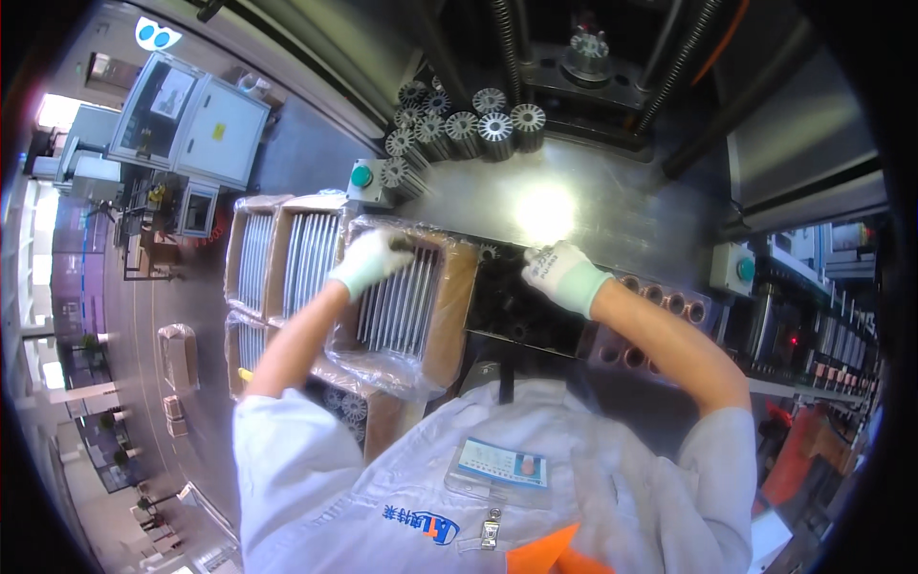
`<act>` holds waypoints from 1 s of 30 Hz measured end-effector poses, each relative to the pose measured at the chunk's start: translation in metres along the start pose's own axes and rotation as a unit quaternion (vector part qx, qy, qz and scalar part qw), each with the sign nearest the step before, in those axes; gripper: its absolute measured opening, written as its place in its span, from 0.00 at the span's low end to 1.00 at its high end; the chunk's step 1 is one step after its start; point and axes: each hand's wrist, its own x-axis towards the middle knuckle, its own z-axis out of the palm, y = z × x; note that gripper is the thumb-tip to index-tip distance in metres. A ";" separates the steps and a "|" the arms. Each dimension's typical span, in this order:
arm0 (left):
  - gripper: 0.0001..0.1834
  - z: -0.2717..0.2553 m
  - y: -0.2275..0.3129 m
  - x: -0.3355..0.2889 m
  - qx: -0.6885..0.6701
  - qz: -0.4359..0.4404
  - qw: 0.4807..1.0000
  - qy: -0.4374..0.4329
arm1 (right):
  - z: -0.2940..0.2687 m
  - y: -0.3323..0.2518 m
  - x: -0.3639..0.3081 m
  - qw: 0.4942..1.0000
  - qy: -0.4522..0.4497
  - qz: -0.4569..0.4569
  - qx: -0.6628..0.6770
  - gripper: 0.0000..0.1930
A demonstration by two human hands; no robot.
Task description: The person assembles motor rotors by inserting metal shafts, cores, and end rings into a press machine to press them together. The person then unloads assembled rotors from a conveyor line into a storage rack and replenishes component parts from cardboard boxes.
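Note:
My left hand (375,258), in a white knit glove, reaches over a plastic-lined cardboard box. Its fingers are curled by the upper ends of the long silver metal rods (397,311) lying side by side in that box. What they grip, if anything, cannot be made out. My right hand (560,276), gloved the same way, is closed above the right side of a dark tray (521,330). Its fingertips point toward the metal worktop (478,196), and anything inside them is hidden. Small dark parts stand in the tray, too dim to name.
Several slotted metal rotor cores (495,128) stand on the worktop's far left. Green push buttons (360,176) flank the worktop. A press fixture (587,59) holds one core at the back. More boxes of rods (309,251) lie left; a holder with copper-coloured rings (675,304) sits right.

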 end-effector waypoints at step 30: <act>0.23 0.116 -0.041 0.045 -0.270 0.039 0.961 0.048 | -0.045 0.036 -0.040 0.918 0.206 0.187 0.283 0.14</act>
